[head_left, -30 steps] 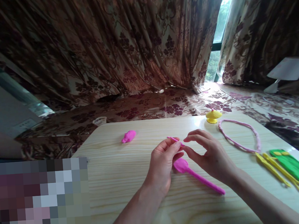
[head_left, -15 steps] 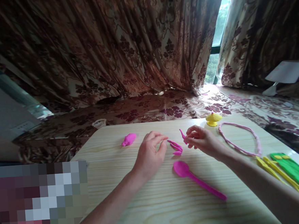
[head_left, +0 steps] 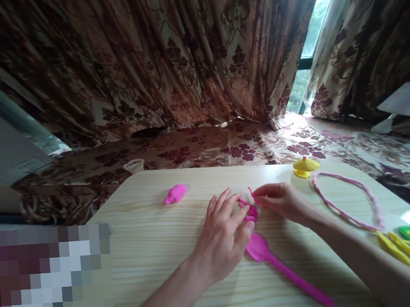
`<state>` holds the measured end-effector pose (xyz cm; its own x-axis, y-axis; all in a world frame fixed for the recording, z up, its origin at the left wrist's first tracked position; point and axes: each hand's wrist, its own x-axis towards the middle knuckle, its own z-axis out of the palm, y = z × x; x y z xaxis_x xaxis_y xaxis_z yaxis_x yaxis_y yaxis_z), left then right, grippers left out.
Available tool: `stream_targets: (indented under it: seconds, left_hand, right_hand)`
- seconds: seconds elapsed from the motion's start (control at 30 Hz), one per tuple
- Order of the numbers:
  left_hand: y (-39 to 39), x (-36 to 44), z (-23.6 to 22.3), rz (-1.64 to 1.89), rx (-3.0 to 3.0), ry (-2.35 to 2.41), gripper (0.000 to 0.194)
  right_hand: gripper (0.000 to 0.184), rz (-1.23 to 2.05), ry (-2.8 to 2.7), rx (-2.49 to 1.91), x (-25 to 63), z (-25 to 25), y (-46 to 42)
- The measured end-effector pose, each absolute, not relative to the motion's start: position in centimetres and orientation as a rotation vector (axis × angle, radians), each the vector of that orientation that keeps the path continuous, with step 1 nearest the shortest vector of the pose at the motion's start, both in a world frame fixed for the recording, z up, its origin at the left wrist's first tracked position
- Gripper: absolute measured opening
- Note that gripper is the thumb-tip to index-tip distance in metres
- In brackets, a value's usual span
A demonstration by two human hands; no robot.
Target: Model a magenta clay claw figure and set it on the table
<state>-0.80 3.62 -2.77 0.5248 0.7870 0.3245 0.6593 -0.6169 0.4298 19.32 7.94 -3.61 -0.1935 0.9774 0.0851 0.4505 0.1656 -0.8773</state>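
The left hand (head_left: pixel 220 243) has come down, fingers apart, onto curled pink pieces (head_left: pixel 252 212) inward of the worktop's (head_left: pixel 150 232) far edge, apparently steadying them, while the right hand (head_left: pixel 287 203) pinches a thin pink strip (head_left: pixel 252 194) alongside.

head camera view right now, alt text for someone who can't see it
Two bare hands work thin pink strips on a pale wooden table: the left hand touches the curled strips, the right hand pinches another strip. A pink spoon shape lies nearby.
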Motion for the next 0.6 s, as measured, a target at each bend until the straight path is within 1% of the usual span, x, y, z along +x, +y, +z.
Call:
stream_targets:
  seconds: [0.23, 0.6]
  left_hand:
    - [3.44, -0.82, -2.88, 0.67, 2.547, 1.201, 0.04]
    - [3.43, -0.81, -2.79, 0.605, 2.572, 1.198, 0.042]
  right_hand:
    - [0.013, 0.793, -1.879, -1.383, 19.34, -3.51, 7.32]
    - [0.012, 0.66, -1.979, -1.433, 19.12, -3.5, 6.9]
